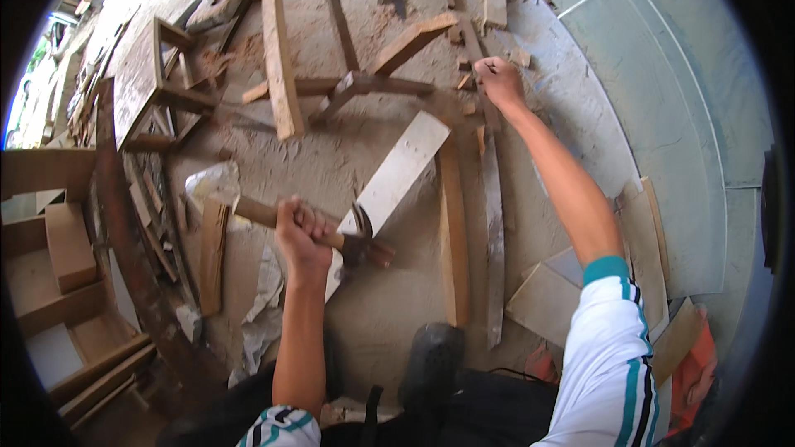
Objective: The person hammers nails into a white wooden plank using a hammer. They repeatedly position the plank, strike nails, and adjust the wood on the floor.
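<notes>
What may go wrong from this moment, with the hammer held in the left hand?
The left hand grips the hammer, whose head shows against the white board; a careless swing might mark it. The right hand is stretched out among rough wood scraps, so a splinter could prick it. The dark shoe is near the end of a wooden plank, so a step might catch there.

From afar, I see the hammer [363, 250] over a board [399, 159], left of a plank [452, 240], with a wooden frame [385, 84] beyond.
</notes>
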Tool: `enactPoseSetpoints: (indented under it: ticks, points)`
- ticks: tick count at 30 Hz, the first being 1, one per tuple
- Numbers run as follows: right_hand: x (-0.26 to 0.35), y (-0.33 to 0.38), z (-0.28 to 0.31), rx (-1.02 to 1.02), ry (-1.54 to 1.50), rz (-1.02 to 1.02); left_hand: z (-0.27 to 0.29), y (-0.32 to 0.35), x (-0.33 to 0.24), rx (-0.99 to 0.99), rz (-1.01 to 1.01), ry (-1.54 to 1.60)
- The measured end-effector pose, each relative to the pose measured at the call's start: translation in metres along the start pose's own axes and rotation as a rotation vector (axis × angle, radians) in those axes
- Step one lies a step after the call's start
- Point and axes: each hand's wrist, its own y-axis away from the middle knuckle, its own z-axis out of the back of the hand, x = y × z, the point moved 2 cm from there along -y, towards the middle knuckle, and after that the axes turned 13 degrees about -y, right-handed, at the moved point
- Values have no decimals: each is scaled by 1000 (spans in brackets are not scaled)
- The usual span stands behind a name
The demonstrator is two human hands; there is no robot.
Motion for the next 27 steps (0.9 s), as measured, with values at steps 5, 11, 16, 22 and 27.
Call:
enactPoseSetpoints:
  ticks: [5,11,16,22,27]
  points:
    - [30,151,-13,198,19,77,17,4,-22,-44,-170,-45]
    - [51,302,-70,726,103,-19,14,19,-28,60,-327,-320]
    - [72,341,-91,775,315,-55,23,21,-16,103,-340,-639]
    - [69,357,-95,688,401,39,15,22,3,148,-341,-920]
    - [66,355,-90,642,419,28,5,24,9,190,-386,-1008]
